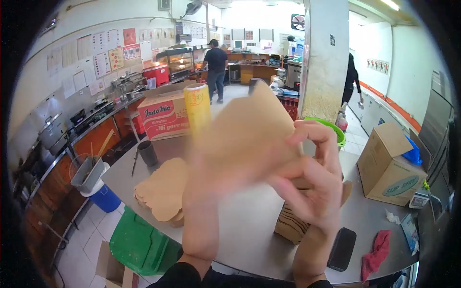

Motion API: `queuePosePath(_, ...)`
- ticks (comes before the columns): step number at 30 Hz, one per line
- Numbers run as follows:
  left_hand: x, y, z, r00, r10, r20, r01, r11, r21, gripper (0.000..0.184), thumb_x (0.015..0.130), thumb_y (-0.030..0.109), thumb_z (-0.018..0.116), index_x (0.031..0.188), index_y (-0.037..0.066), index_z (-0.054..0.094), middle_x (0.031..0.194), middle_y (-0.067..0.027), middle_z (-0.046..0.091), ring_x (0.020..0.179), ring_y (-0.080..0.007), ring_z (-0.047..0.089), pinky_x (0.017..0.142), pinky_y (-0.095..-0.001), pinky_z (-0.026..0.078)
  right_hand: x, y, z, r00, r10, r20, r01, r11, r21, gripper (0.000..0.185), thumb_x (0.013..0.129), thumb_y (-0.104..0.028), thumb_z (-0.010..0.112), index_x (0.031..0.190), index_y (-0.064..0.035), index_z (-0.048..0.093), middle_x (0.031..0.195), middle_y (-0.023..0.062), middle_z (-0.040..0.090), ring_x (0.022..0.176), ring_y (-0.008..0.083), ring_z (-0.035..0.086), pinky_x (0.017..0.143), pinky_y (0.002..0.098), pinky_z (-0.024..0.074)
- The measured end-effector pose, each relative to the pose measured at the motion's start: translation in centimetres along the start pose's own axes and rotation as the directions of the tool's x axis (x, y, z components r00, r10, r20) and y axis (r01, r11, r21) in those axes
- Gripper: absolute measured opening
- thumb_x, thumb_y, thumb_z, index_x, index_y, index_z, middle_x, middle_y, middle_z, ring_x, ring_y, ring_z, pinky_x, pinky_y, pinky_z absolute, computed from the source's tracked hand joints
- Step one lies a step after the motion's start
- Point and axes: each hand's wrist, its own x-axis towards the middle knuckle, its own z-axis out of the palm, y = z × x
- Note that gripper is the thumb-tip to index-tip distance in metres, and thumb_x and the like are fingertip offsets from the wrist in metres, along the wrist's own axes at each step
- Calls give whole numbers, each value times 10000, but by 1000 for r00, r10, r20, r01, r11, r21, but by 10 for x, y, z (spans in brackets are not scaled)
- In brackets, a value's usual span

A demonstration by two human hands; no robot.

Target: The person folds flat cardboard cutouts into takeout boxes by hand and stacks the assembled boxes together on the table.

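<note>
A brown paperboard piece [249,127] is held up in front of me above the metal table [240,230]. My left hand [216,173] is at its lower left, smeared by motion, its fingers hidden or blurred. At the right edge, my right hand [312,173] grips the piece between thumb and fingers. Left of my left forearm lies a stack of flat brown cut-outs [162,189]. Beneath my right hand stands a brown item with dark wavy stripes [290,222], partly covered by the hand.
An Indomie carton [165,115], a yellow roll [198,108] and a dark cup [147,152] stand at the back left. On the right are a carton [389,165], a black phone-like object [342,248] and a red cloth [377,254]. Two people [215,72] are farther back.
</note>
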Motion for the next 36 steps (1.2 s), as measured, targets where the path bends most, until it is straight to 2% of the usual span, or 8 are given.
queuePosePath(4,-4,10,11,997,-10,-82,10,1000,-8,603,868,41,752,1411,15,491,1262,-102,641,1133,-200,634,960,-349,517,-3,3,17,991,64,-116,-61,998,35,177,713,-54,794,697,-33,619,1158,191,506,1102,306,514,929,395,441)
queuePosePath(6,-5,-6,6,952,224,-208,-251,961,-113,599,878,68,751,1412,9,489,1281,-109,631,1145,-209,628,962,-359,517,-4,6,25,979,67,-193,-58,997,53,184,719,-47,760,684,-43,579,1155,204,502,1097,305,507,916,410,437)
queuePosePath(16,-5,-28,10,848,398,-351,-451,889,-83,513,861,58,770,1325,-11,562,1225,-86,646,1043,-149,632,915,-304,519,-7,1,28,945,134,-298,-97,986,136,186,720,-48,727,696,-65,543,1214,206,488,1125,284,489,891,394,423)
queuePosePath(18,-7,-23,16,842,406,-354,-492,849,-196,650,815,68,818,1374,-19,500,1322,-123,586,1106,-211,625,927,-338,526,-4,-4,20,952,147,-268,-96,976,194,179,733,-47,721,706,-65,545,1237,207,488,1123,295,487,899,389,413)
queuePosePath(21,-9,-34,-12,870,493,-23,-494,867,-67,774,882,246,774,1492,6,363,1409,-147,521,1260,-301,558,1038,-449,484,-1,-12,5,964,125,-235,-81,979,189,159,752,-48,715,741,-66,558,1274,207,485,1137,316,469,907,392,397)
queuePosePath(28,-24,-44,-30,914,403,-36,-404,902,-150,709,939,237,701,1498,-3,337,1442,-173,482,1323,-333,499,1106,-499,420,-6,-10,3,974,118,-192,-69,968,240,151,858,-104,730,824,-66,587,1272,189,473,1105,331,459,905,412,397)
queuePosePath(32,-22,-44,-44,832,542,117,-539,840,-62,586,991,168,623,1484,-13,361,1440,-182,485,1303,-322,509,1095,-482,421,-10,-4,4,966,172,-191,-90,923,375,159,870,-136,745,867,-39,619,1113,139,460,996,279,513,797,351,467)
queuePosePath(36,-18,-31,-28,883,374,-283,-394,919,-17,528,1009,174,603,1458,-20,405,1405,-177,515,1270,-282,537,1063,-433,452,-10,-4,-3,969,167,-184,-75,904,421,150,874,-101,735,882,-18,611,1057,131,459,897,249,560,731,349,502)
